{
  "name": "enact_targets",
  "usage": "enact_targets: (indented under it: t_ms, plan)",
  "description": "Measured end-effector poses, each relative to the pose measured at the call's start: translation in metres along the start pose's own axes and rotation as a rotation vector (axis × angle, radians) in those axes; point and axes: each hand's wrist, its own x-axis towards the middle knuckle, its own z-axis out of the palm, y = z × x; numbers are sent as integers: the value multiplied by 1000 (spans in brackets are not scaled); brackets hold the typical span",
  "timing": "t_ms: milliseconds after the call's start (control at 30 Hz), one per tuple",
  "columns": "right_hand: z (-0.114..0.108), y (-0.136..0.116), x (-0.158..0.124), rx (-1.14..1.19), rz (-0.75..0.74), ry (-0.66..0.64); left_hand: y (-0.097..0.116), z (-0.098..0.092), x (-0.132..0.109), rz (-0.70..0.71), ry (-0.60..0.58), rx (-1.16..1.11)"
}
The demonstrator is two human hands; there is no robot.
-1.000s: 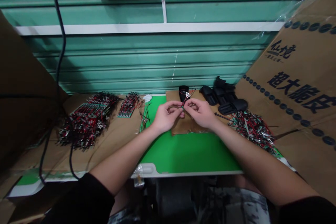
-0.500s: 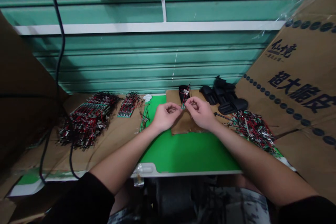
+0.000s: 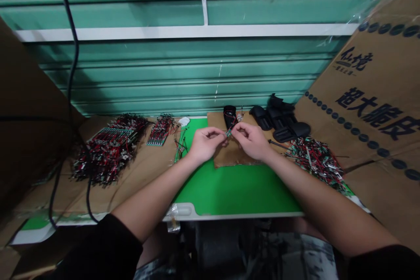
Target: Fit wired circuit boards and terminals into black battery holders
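My left hand (image 3: 206, 144) and my right hand (image 3: 251, 139) meet in front of me, their fingertips pinching a tiny green circuit board (image 3: 229, 133) between them. Red and black wires (image 3: 234, 121) rise from the board toward a small silvery terminal (image 3: 239, 117). Just beyond the fingers stands a black plastic piece (image 3: 229, 116), apart from the hands. Under my hands lies a brown cardboard sheet (image 3: 229, 157), on a green work mat (image 3: 236, 192).
Heaps of wired boards (image 3: 105, 155) and a smaller bundle (image 3: 160, 131) lie on cardboard to the left. Black plastic parts (image 3: 278, 118) and another wire heap (image 3: 317, 162) sit right. Cardboard panels (image 3: 370, 96) and a green shutter (image 3: 197, 74) close off the bench.
The wires and terminal have swung slightly right of the black piece, and my fingers have drawn closer around the board. The view has tilted a little.
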Motion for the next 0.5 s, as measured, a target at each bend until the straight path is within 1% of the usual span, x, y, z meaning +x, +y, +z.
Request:
enact_targets:
  t_ms: [100,233,367,500]
  plan:
    - [0,0,0,56,7,-52,0,-1,0,36,-2,54]
    - [3,2,-1,121,21,-65,1,-1,-2,104,0,172]
    - [7,2,-3,179,33,-43,0,-1,-3,128,-11,188]
    - [11,-1,-4,242,52,-1,1,0,-5,184,-8,211]
